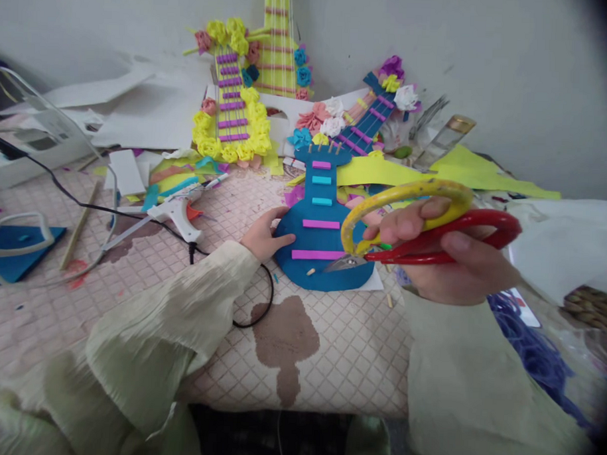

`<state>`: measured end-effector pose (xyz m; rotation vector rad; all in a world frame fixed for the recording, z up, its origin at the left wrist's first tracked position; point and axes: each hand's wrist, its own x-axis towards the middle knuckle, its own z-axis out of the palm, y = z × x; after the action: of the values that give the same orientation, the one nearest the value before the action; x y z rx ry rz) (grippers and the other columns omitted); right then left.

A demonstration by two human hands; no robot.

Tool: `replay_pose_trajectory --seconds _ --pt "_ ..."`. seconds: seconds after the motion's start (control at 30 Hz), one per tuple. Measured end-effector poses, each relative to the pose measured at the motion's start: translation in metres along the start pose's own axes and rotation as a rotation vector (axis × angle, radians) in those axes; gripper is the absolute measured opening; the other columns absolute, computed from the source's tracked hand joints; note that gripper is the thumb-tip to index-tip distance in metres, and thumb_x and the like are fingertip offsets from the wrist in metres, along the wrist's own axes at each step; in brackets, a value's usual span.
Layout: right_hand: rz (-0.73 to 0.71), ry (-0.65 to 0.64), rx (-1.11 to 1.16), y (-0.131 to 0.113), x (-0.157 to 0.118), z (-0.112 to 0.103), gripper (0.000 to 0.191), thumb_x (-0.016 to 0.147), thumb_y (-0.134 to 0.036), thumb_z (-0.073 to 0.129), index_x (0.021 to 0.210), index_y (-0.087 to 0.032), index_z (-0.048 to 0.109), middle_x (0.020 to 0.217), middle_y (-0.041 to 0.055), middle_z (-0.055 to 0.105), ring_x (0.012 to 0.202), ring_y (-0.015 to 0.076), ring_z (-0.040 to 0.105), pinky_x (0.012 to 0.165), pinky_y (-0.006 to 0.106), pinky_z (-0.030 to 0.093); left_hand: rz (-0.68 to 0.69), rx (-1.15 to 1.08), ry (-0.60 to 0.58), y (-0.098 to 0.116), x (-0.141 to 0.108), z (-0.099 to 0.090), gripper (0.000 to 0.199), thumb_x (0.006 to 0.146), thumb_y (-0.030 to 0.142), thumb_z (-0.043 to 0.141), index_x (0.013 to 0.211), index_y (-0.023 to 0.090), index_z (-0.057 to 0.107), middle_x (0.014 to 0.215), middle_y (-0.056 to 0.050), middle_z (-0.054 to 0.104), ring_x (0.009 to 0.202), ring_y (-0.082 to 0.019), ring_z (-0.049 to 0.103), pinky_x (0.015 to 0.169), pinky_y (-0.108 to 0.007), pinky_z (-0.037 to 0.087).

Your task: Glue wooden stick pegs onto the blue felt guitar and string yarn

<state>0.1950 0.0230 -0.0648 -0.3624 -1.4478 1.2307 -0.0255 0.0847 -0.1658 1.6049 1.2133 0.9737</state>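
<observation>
Two hands are busy: your left hand (pixel 264 238) lies flat, fingers spread, on the blue guitar (pixel 319 236) mid-surface, while your right hand (pixel 446 256) grips the scissors (pixel 423 225), blades over the guitar's right edge. A glue gun (pixel 177 215) lies left of the guitar.

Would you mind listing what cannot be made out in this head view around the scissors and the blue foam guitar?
- Blue foam guitar: right edge hidden behind the scissors.
- Scissor blades: only a short tip shows, so what they cut is unclear.
- Left hand: palm hidden underneath.
- Right hand: fingertips hidden inside the handles.
- Glue gun: cord end hidden by the sleeve.
</observation>
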Motion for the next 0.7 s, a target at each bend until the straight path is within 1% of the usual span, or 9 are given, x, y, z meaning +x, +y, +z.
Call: replay_pose_trajectory --seconds 0.1,0.3,0.47,0.6,0.7 --pt "-0.007 0.013 -0.018 -0.0004 0.0002 -0.0004 0.018 0.072 -0.024 0.056 0.088 -0.019 0.064 0.076 0.0023 0.063 0.073 0.0185 0.060 0.075 0.041 0.049 0.001 0.006 0.002 -0.0003 0.0000 -0.0001 0.059 0.062 0.025 0.064 0.117 0.014 0.044 0.119 -0.013 0.050 0.111 -0.026 0.048 0.089 -0.043 0.044" --pt "-0.005 -0.028 -0.007 -0.0005 0.0014 -0.0001 0.019 0.073 -0.024 0.055 0.089 -0.018 0.064 0.076 0.0029 0.064 0.074 0.0182 0.060 0.075 0.039 0.049 -0.015 -0.005 -0.005 0.0005 0.0004 -0.0007 0.060 0.062 0.024 0.064 0.117 0.013 0.044 0.120 -0.014 0.050 0.109 -0.027 0.049 0.088 -0.043 0.044" --pt "0.011 -0.019 0.010 -0.0001 0.0008 0.0002 0.020 0.072 -0.023 0.054 0.089 -0.018 0.064 0.075 0.0026 0.064 0.074 0.0182 0.060 0.075 0.040 0.049 -0.009 -0.002 -0.004 0.0018 -0.0001 0.0001 0.061 0.062 0.024 0.064 0.118 0.011 0.043 0.122 -0.016 0.048 0.111 -0.027 0.047 0.090 -0.043 0.043" --pt "0.020 -0.041 -0.012 0.0005 0.0010 -0.0019 0.021 0.073 -0.025 0.053 0.090 -0.020 0.064 0.075 0.0021 0.064 0.073 0.0184 0.059 0.074 0.040 0.049 -0.007 -0.016 -0.005 0.0033 -0.0004 0.0005 0.064 0.062 0.023 0.063 0.119 0.006 0.042 0.121 -0.018 0.047 0.110 -0.028 0.048 0.090 -0.043 0.043" --pt "0.020 -0.049 -0.009 0.0001 0.0020 -0.0018 0.021 0.072 -0.025 0.054 0.090 -0.020 0.065 0.075 0.0022 0.064 0.072 0.0187 0.059 0.073 0.040 0.049 -0.010 -0.016 -0.005 0.0025 0.0003 0.0002 0.064 0.061 0.023 0.064 0.119 0.006 0.042 0.121 -0.018 0.047 0.111 -0.028 0.048 0.090 -0.044 0.043"
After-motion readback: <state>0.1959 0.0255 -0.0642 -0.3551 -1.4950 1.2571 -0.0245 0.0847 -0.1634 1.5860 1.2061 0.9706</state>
